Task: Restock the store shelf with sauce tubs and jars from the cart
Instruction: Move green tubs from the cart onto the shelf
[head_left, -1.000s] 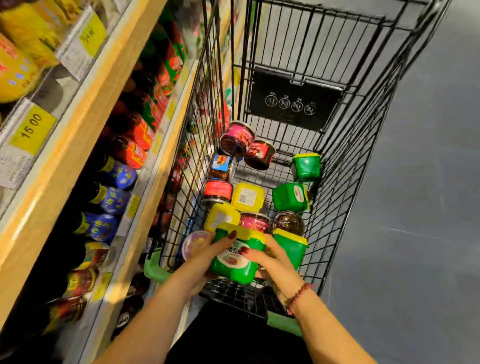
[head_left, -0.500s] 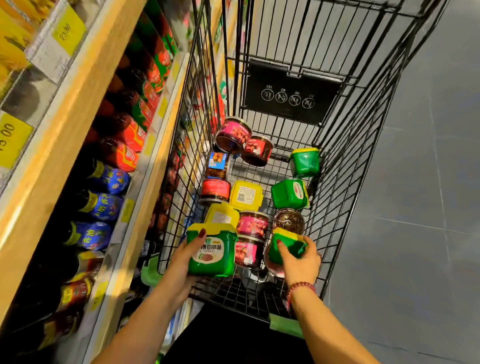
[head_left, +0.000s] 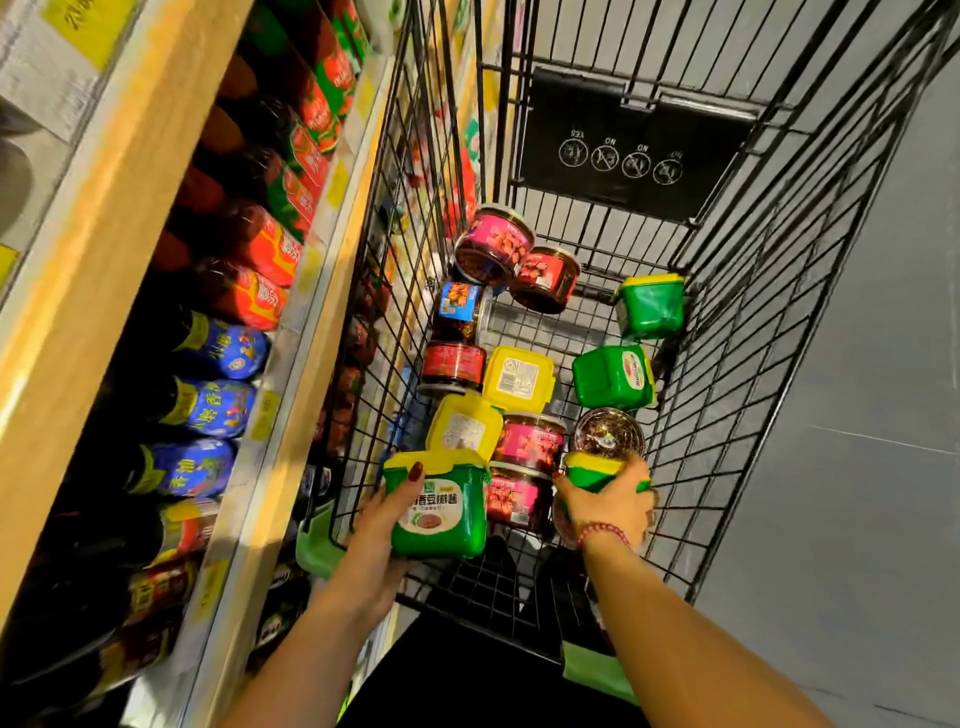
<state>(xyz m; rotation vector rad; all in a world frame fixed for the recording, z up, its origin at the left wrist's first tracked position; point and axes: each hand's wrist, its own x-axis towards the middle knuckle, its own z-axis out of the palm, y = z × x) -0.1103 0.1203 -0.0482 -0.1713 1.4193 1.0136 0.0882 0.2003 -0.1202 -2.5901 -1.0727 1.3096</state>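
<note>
Gripping a green tub (head_left: 440, 512) with a yellow lid, the left hand (head_left: 378, 527) has its thumb laid across the lid's front edge and its fingers wrapped behind the tub's left side, clamped on it at the near end of the wire cart (head_left: 737, 395). The tub stands upright, label facing the camera. The right hand (head_left: 605, 506) closes over a second green tub (head_left: 589, 474) at the cart's near right, fingers curled down around its body so only the lid edge and a strip of green show. A red bead bracelet (head_left: 602, 532) sits on that wrist.

Loose stock lies in the cart's basket: 2 yellow-lidded tubs (head_left: 519, 376) near the middle, 2 more green tubs (head_left: 614, 376) toward the right wall, and several short jars (head_left: 493, 244) with pink or red labels, some on their sides. A clear-lidded jar (head_left: 609, 434) sits just beyond the right hand.

To the left, the store shelf (head_left: 291, 395) runs alongside the cart, stocked with rows of bottles (head_left: 218, 348) bearing blue, red and green labels.
</note>
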